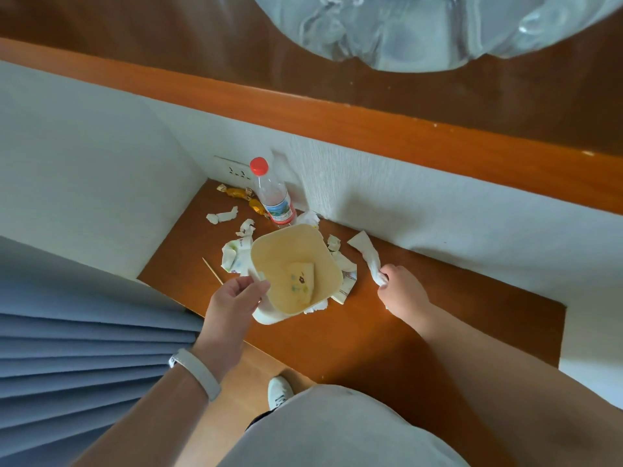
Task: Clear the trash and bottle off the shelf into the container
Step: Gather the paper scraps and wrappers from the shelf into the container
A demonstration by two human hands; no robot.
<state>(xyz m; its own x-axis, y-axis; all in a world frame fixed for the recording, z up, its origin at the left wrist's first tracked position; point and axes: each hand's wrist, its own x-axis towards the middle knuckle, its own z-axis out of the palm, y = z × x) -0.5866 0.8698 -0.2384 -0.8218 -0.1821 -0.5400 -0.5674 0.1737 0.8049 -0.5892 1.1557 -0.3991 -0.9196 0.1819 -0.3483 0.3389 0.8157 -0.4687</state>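
The right hand (401,288) grips the near end of a long twisted tissue (365,254), fingers curled around it; the tissue lies on the shelf (421,318) with its long axis going from this hand away and a little to the left, toward the white wall; its far end is free and flat

The left hand (232,298) holds the yellow container (273,257) by the near rim, thumb and fingers pinching the edge; the container is tilted so that its mouth opens upward toward the camera; one piece of printed paper (301,281) is already inside

The container is between the two hands, so the mouth lies directly to the left of the right hand and near to it; I judge that the next move is a short carry of the tissue leftward and over the rim; the loose far end may drag across the paper scraps (337,246) beside the container

The bottle (274,197) stands upright behind the container, close to the wall and farther from both hands; candy wrappers (236,192) and a thin stick (212,270) lie at the left side, nearer to the left hand, which is occupied
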